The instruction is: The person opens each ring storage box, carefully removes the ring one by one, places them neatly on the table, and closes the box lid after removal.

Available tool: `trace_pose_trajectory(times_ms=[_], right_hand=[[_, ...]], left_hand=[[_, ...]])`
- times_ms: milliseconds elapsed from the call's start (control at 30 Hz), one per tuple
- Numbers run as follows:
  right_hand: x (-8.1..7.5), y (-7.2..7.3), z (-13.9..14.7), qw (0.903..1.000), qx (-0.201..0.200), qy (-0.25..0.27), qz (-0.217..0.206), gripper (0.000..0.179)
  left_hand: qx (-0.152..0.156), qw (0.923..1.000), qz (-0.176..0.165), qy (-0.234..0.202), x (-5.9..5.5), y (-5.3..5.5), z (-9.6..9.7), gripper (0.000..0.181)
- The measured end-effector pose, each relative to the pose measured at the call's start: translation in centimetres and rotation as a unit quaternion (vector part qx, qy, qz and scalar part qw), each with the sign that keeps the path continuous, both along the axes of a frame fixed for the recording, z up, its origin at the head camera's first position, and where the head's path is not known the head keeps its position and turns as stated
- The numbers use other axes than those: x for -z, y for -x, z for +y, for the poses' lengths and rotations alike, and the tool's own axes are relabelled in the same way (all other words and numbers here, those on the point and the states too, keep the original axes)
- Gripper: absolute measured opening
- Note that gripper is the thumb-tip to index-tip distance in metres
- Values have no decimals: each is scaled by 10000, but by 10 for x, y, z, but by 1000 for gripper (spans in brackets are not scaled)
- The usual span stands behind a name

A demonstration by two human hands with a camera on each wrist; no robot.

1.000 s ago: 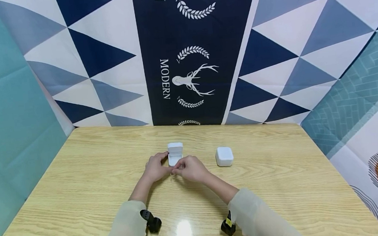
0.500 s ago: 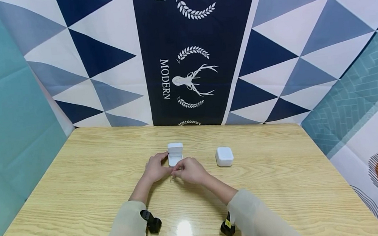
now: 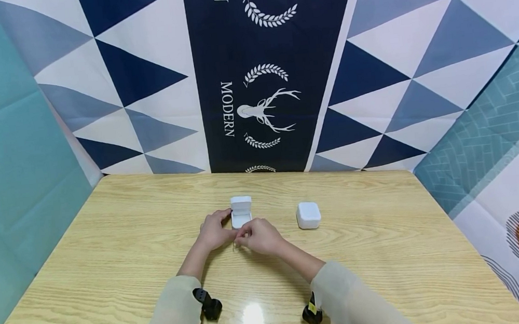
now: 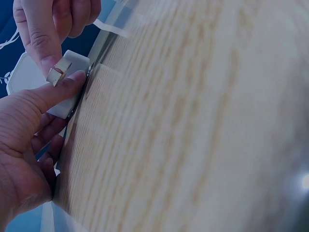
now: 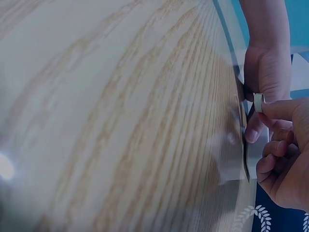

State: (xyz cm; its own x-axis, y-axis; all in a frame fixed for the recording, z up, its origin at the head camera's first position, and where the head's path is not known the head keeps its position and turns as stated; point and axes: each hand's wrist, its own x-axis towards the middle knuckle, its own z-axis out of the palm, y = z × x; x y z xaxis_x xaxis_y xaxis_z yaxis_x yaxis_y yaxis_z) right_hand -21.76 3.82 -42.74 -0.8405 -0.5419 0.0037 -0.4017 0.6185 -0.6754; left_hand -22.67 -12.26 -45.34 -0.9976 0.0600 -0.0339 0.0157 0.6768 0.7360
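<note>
An open white ring box (image 3: 241,204) stands on the table in the head view, its lid raised at the back. My left hand (image 3: 212,233) grips it from the left, fingers along the side and thumb across the front. Just in front of the box, my right hand (image 3: 263,236) pinches a shiny metal ring (image 4: 58,72) between thumb and index finger. The left wrist view shows this ring beside my left thumb, overlapping the white box. In the right wrist view the ring (image 5: 259,103) sits edge-on at the right fingertips, the other right fingers curled.
A second white box (image 3: 309,215), closed with rounded corners, stands to the right of the ring box. The wood-grain table (image 3: 151,203) ends at a patterned cloth (image 3: 258,104) behind. A black wrist camera (image 3: 211,308) sits at each sleeve.
My right hand has drawn very slightly toward the front of the table with the ring, whose angle has shifted. The left hand and both boxes keep their places.
</note>
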Motion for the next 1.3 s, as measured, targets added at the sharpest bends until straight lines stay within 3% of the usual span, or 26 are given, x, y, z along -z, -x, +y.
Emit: trace_pose_trajectory(times_ms=[867,1300], right_hand=[[6,-3,-7,9997,-67,-148,-189,11],[11,-5,-8,9998,-81,-189,-38,12]], left_hand=[[4,9998,44,190,2,1,1,71],[18,9998,166,147,1,-1,0,69]])
